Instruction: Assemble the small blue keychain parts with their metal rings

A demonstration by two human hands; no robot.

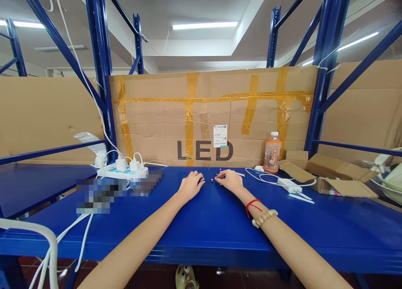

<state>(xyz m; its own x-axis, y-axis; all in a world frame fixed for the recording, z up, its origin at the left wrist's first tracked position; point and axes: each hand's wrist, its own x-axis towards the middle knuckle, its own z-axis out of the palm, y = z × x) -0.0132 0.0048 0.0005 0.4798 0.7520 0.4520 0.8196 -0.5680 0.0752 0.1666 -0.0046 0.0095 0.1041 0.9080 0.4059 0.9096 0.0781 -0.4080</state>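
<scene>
Both my arms reach forward over a blue metal shelf (220, 226). My left hand (190, 184) rests on the surface with its fingers curled, pinching a small dark metal part (202, 180) at the fingertips. My right hand (230, 180) lies a little to the right, its fingertips pinched on another small dark part (217, 176). One more tiny dark piece (211, 180) lies on the shelf between the two hands. A red string and a bead bracelet (264, 217) circle my right wrist.
A taped cardboard wall marked LED (205, 151) closes the back. A white power strip (122, 170) with plugged chargers and cables sits at left, an orange drink bottle (272, 153), white cable and adapter (285, 182) and cardboard boxes (336, 176) at right. Blue rack posts (323, 71) flank the bay.
</scene>
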